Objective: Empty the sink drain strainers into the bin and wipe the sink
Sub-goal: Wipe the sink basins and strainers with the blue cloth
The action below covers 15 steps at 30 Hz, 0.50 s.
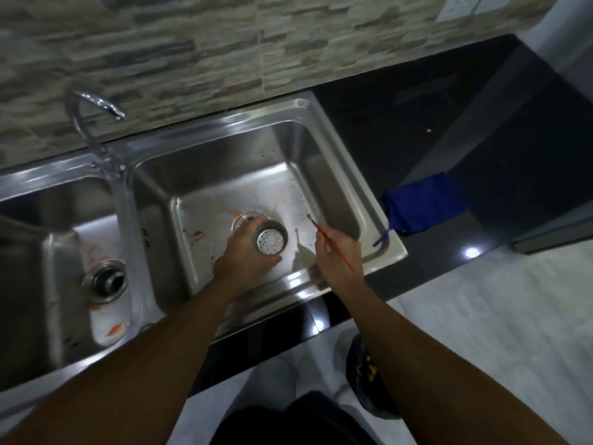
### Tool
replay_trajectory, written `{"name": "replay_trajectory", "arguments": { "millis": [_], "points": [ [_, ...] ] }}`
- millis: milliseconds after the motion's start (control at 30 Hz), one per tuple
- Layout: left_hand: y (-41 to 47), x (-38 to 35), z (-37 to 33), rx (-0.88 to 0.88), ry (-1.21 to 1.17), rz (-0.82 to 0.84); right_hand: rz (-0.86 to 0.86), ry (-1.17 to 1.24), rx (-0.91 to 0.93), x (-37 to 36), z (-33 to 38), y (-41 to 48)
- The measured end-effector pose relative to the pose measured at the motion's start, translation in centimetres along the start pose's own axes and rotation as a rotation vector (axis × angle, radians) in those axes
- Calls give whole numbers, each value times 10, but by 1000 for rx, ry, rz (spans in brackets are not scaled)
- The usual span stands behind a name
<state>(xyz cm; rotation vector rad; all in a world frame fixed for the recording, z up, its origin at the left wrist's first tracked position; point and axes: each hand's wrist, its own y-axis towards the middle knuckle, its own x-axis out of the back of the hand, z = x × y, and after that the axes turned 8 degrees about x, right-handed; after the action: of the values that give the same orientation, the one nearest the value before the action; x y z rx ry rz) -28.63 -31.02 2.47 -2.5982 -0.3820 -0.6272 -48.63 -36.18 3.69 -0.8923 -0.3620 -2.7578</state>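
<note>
Forearms: both reach over the sink (369, 200) rim from the near side.
Left hand (247, 255): fingers curled round the strainer (269, 240), lifted clear above the right basin's open drain (245, 218).
Right hand (337, 255): fingertips pinch a thin red brush (333, 247).
Second strainer (104, 281): seated in the left basin.
Risk: tilting likely spills scraps into the drain; orange smears could spread.
Blue cloth (423, 203): just right of the sink.

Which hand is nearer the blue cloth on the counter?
Right. The right hand, holding a red stick, is over the basin's right side, close to the blue cloth. The left hand holds the strainer mid-basin, farther away.
</note>
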Motion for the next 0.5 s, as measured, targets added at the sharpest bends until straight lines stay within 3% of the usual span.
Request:
{"name": "replay_trajectory", "arguments": {
  "millis": [233,500],
  "points": [
    [32,-21,35,98,82,72,169,-228,-47,-16,-20,8],
    [74,-62,65,223,102,128,191,-330,-31,-20,-20,13]
  ]
}}
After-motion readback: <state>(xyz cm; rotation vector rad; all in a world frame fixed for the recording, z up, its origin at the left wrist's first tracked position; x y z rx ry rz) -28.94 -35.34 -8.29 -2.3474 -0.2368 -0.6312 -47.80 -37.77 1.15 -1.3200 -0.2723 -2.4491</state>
